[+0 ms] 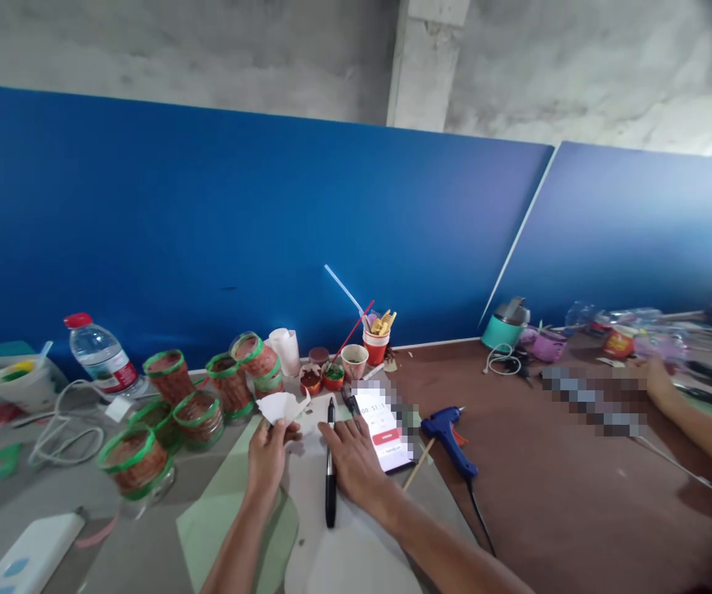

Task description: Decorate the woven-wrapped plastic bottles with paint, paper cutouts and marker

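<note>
My left hand (269,450) pinches a small piece of white paper (282,407) with a curved, uneven edge. Close beside it, my right hand (356,454) has its fingers across a black marker pen (331,495), which points away from me. The undersides of those fingers are hidden. Beneath both hands lie a pale sheet (312,544) and a green sheet (207,516). Just right of my right hand is a phone (386,429) with a lit timer screen. A blue glue gun (455,445) rests farther right, near a thin wooden stick (419,464).
Several brown jars with green rims (136,466) stand left, before a water bottle (99,355). Small paint cups (333,376) and a red cup of sticks (376,345) are behind the hands. At far right, another person's arm (695,421) reaches over the brown table (554,495).
</note>
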Demonstrator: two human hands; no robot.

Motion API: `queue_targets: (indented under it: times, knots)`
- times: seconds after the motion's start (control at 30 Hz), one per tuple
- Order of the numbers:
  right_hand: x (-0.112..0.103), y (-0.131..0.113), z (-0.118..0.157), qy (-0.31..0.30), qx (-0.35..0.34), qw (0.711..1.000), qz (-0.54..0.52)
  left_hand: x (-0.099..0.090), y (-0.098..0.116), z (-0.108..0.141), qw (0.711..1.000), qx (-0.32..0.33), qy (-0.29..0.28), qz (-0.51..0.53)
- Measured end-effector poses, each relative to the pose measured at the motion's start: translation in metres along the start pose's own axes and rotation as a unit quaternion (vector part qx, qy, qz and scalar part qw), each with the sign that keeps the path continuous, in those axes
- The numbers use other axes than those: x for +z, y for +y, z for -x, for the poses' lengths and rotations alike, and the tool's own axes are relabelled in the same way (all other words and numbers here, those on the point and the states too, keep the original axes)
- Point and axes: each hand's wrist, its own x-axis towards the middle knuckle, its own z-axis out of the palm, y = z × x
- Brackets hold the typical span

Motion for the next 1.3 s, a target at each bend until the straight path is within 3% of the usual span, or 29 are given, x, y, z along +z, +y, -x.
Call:
queue_targets:
  times: [0.23, 0.6, 0.87, 1.3]
  knots:
    - [-0.015, 0.008, -0.035, -0.039, -0.016, 0.997, 0.072, -0.001, 0.000, 0.001, 1.000, 0.001, 0.002, -0.020]
    - [0.015, 0.028, -0.093, -0.086, -0.062, 0.991, 0.087, 0.001, 0.000, 0.002, 0.998, 0.025, 0.028, -0.054]
    - [0.016, 0.043, -0.096, -0.126, -0.082, 0.986, 0.078, 0.002, -0.002, 0.000, 0.996, 0.025, 0.024, -0.081]
    - [-0.010, 0.060, -0.078, -0.092, -0.064, 0.993, 0.024, 0.002, -0.011, -0.001, 0.996, 0.017, -0.003, -0.083]
